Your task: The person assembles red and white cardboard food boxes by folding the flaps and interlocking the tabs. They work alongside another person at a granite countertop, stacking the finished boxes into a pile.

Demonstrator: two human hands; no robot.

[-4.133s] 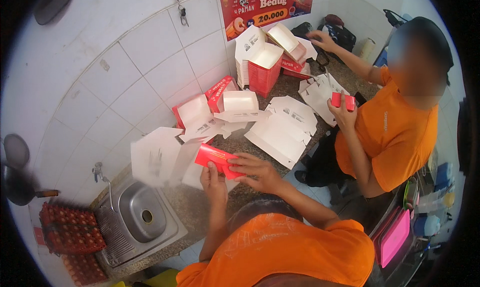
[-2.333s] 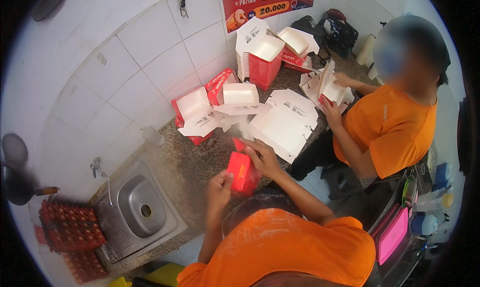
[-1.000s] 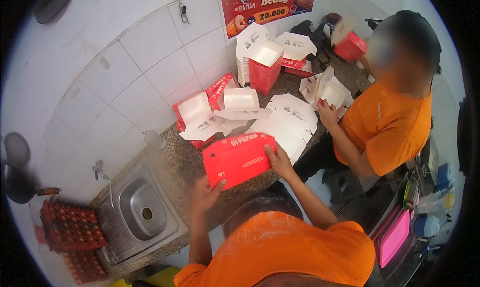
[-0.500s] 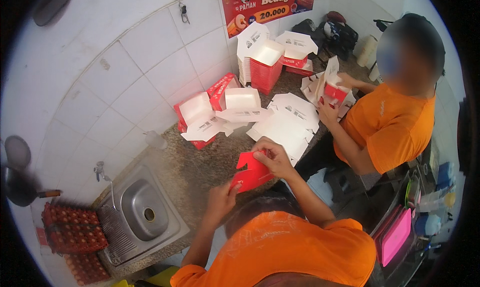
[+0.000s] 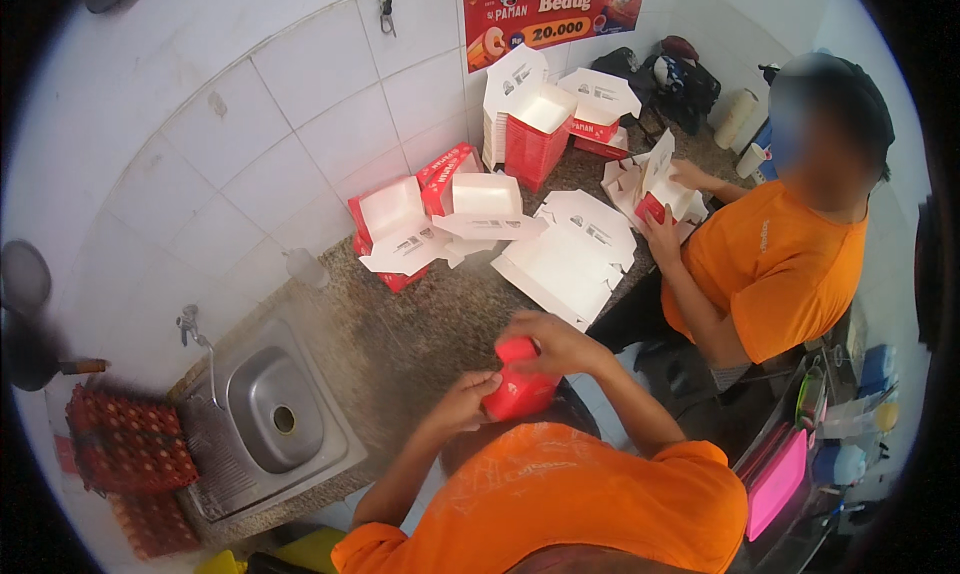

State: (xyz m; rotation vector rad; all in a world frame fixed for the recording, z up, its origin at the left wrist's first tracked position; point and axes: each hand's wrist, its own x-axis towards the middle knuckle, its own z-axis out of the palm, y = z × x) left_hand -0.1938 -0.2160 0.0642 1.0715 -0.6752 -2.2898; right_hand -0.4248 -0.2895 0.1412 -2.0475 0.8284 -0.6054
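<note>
1. Your left hand (image 5: 462, 402), fingers curled, grips the glossy red carton (image 5: 520, 392); your right hand (image 5: 560, 344) bends fingers over its top.
2. Carton's at the speckled counter (image 5: 400, 344)'s front edge.

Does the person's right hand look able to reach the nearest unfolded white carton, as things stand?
Probably yes: the unfolded white carton lies just ahead of the right hand, with nothing visible between them, though that hand holds a red carton.

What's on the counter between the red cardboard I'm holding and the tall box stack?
In the head view, flat white cardboard and an open box's flap lie between the red piece and the stack.
</note>
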